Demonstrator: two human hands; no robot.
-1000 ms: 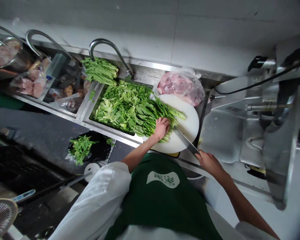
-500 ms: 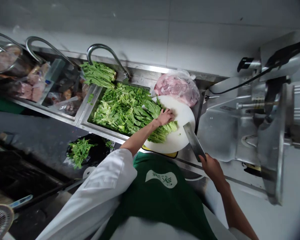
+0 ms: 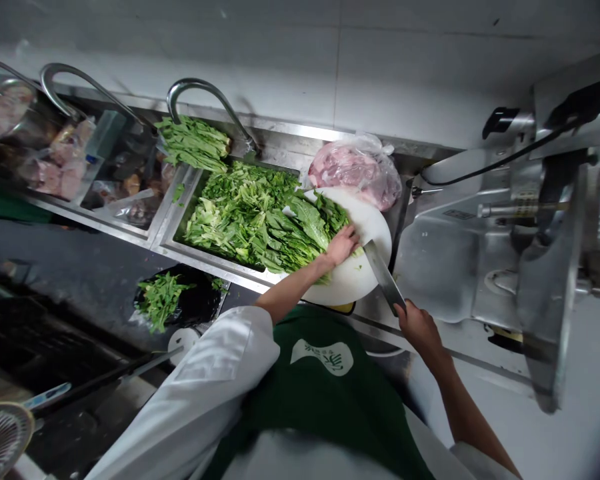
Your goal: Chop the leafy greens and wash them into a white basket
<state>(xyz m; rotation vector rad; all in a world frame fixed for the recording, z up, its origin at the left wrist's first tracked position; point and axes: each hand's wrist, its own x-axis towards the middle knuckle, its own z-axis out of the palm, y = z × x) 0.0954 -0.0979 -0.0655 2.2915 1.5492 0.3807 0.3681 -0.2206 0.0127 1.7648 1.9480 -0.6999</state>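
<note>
On a round white cutting board [image 3: 366, 285] lies a bunch of long leafy greens [image 3: 307, 225], its leaves reaching left over the sink. My left hand [image 3: 343, 245] grips the bunch near its stem ends, fingers bent over it; the stems are partly hidden beneath. My right hand [image 3: 420, 327] is closed round the handle of a cleaver [image 3: 384, 275]. The blade's far end is over the board, just right of my left hand. Cut greens [image 3: 230, 223] fill the sink [image 3: 173, 237] left of the board.
Bagged raw meat [image 3: 353, 170] sits behind the board. A metal slicing machine [image 3: 437, 260] stands on the right. A faucet [image 3: 205, 83] arches over another bunch of greens [image 3: 195, 147]. More sinks holding meat [image 3: 55, 175] extend left. A black bag with greens [image 3: 163, 300] lies below.
My left hand has moved right along the greens to their stem ends, and the bunch has shifted or spread slightly. The cleaver's blade end is now closer to my left hand.
</note>
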